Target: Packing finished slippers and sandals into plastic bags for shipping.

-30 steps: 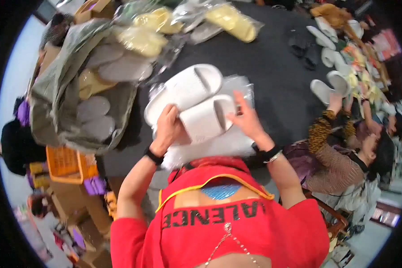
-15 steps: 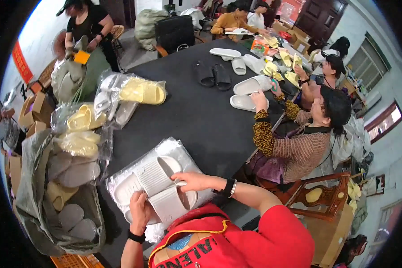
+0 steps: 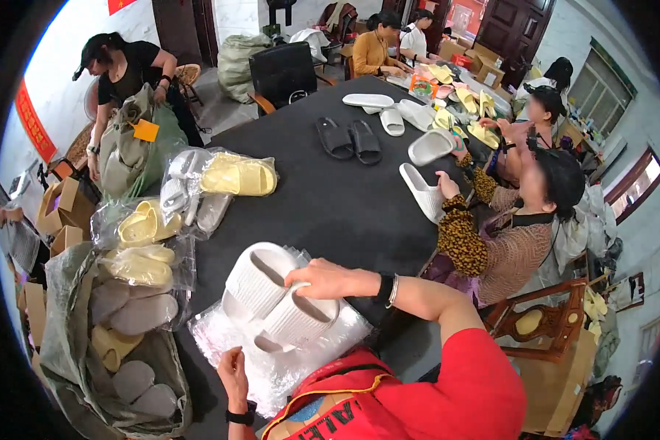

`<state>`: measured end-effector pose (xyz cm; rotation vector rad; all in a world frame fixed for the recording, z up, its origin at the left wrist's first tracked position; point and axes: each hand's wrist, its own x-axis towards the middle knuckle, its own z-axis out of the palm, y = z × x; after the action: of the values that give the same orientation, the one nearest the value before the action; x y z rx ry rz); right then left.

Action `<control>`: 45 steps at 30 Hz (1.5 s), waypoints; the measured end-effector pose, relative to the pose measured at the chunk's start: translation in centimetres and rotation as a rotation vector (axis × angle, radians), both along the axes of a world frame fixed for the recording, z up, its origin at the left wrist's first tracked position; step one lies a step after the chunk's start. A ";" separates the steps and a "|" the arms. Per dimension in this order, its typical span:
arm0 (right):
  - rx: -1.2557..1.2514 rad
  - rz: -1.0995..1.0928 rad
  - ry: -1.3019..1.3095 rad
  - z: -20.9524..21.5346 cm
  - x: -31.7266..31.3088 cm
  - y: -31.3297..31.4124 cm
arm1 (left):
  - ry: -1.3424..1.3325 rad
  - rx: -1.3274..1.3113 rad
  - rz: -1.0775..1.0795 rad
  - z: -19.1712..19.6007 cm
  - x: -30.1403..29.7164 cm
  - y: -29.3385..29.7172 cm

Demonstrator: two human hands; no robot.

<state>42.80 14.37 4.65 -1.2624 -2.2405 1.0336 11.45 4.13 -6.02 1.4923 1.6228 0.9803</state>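
My right hand [image 3: 319,281] grips a pair of light grey slide sandals [image 3: 277,293] by their adjoining edges, tilting them up above a stack of clear plastic bags [image 3: 216,323]. The sandals have ribbed straps and stand side by side. My left hand [image 3: 233,378] is off the sandals, beside the near left edge of the bags. Its fingers are loosely bent, and nothing shows in them.
Bagged yellow slides [image 3: 238,174] and a sack of sandals [image 3: 66,352] lie to my left. Black slides [image 3: 348,139] rest mid-table [image 3: 301,213]. At right a co-worker handles white slides [image 3: 422,192]; another person at far left handles a green sack [image 3: 128,158].
My right hand has lifted and tilted the grey sandals off the bags. My left hand has let go of them and moved nearer to me. The co-worker at right has separated the white slides.
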 end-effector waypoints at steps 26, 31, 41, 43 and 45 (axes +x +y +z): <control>0.309 -0.313 -0.103 -14.2 -2.3 -2.8 | 0.289 -0.111 -0.195 -2.7 -2.3 -1.3; 0.316 -0.013 -0.198 -16.9 -3.4 -7.5 | 0.258 0.059 0.017 -0.4 -6.7 -0.6; 0.277 0.005 -0.375 -20.9 -1.8 -11.0 | 0.774 0.064 0.848 -1.8 -21.4 -2.5; 0.279 0.002 -0.384 -21.4 -2.1 -11.0 | 0.718 -0.136 0.846 -2.7 -24.1 -3.7; 0.272 -0.003 -0.381 -21.4 -2.4 -10.9 | 0.655 -0.328 0.830 -3.9 -25.5 -4.5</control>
<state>40.43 3.51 -16.71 -1.4311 -2.5469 0.4897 -14.05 -0.39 -9.97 0.9342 2.8420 0.5663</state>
